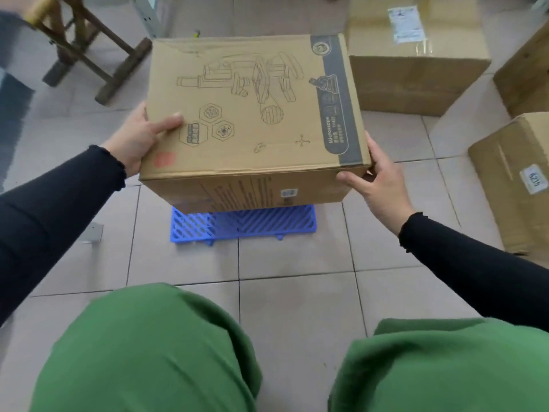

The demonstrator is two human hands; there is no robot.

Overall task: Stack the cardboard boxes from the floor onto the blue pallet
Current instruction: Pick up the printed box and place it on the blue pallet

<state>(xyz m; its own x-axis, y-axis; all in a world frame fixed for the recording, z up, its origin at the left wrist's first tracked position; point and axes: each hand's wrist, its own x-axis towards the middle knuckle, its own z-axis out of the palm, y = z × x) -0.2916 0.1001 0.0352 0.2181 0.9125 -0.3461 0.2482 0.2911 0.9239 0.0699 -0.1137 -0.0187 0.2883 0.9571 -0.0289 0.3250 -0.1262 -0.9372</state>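
Observation:
A brown cardboard box (252, 114) printed with a microscope drawing and a dark side stripe is held in the air over the blue pallet (246, 224). My left hand (136, 138) grips its left side with the thumb on top. My right hand (374, 176) clasps its near right corner. The blue slatted pallet lies flat on the tiled floor, and only its near strip shows below the box. Whether the box touches the pallet cannot be told.
Three more cardboard boxes stand on the floor to the right: one at the back (416, 52), one at the far right edge (525, 72), one nearer with a 525 label (517, 185). A wooden stool (89, 52) stands back left. My green-trousered knees (154, 352) fill the foreground.

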